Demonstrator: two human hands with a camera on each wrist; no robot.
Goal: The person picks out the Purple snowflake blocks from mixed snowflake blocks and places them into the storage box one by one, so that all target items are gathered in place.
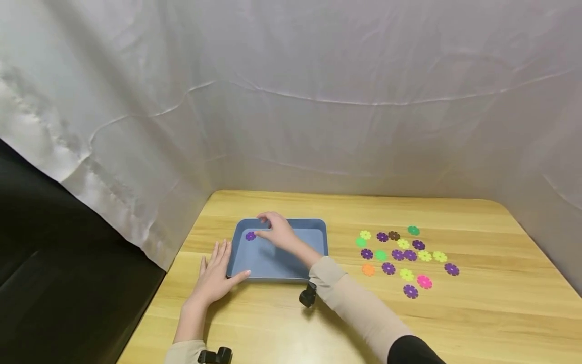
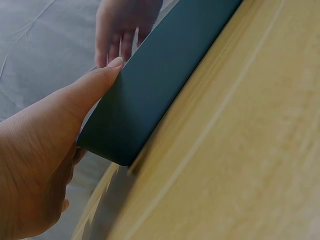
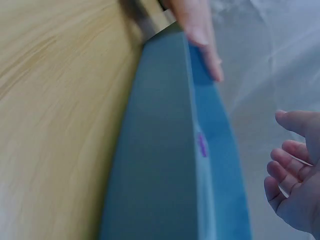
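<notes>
While I watched from far away, the right hand [image 1: 278, 231] hung over the back left part of the blue tray [image 1: 318, 225]. Its grip was loose. In the right wrist view its fingers [image 3: 287, 165] were gently bent and spread, and they held nothing. One purple flower piece [image 1: 250, 235] lay flat on the tray floor, just beside those fingertips. I could not tell if a fingertip touched it.

The left hand [image 1: 216, 275] lay on the tabletop [image 1: 477, 323] at the tray's front left corner. Its fingers were straight and ran along the left wall. Its thumb [image 2: 97, 82] pressed flat on the tray's outer front wall. That grip was open too, and it did not wrap around anything.

The tray sat flat on the tabletop, near the left side. Both arms wore tan sleeves, and I saw a small black camera strapped at each wrist.

Farther to the right, well apart from the tray, a bunch of flower pieces [image 1: 404, 255] lay spread out on the wood. Many were purple [image 1: 410, 291]. Others were yellow-green, green [image 1: 413, 230], orange [image 1: 368, 270], pink [image 1: 425, 281] and brown [image 1: 393, 235]. They all lay flat.

A white cloth [image 1: 318, 101] hung behind the tabletop and down its sides.
</notes>
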